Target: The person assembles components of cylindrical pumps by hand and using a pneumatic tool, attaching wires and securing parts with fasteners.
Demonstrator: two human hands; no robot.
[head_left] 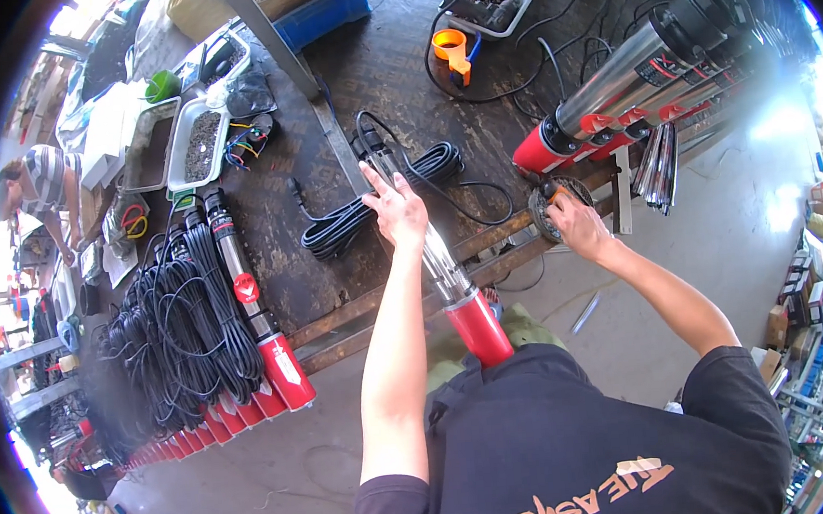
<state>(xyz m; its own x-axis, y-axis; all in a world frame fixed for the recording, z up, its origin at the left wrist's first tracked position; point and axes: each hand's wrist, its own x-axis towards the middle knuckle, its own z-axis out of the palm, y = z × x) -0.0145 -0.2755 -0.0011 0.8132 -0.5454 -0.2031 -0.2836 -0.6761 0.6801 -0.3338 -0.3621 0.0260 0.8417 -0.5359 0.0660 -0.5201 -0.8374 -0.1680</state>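
Observation:
A submersible pump [449, 275], a shiny steel tube with a red lower end, slants over the table's near edge, its red end close to my body. My left hand [396, 212] lies on its upper part with the fingers spread out. Black cable [346, 225] runs from the pump's far end and lies coiled on both sides of it. At the table edge to the right, my right hand [578, 226] is closed round an orange-and-black handle [551, 190], its far end hard to make out. Beneath those fingers sits a dark round dish [546, 215].
Finished-looking pumps with cable bundles [179, 314] line the left edge. More steel pumps [630, 80] lie at the right, beside hanging metal strips [658, 168]. Trays of small parts [198, 150], an orange cup-like holder [451, 49] and a metal post [274, 41] stand farther back.

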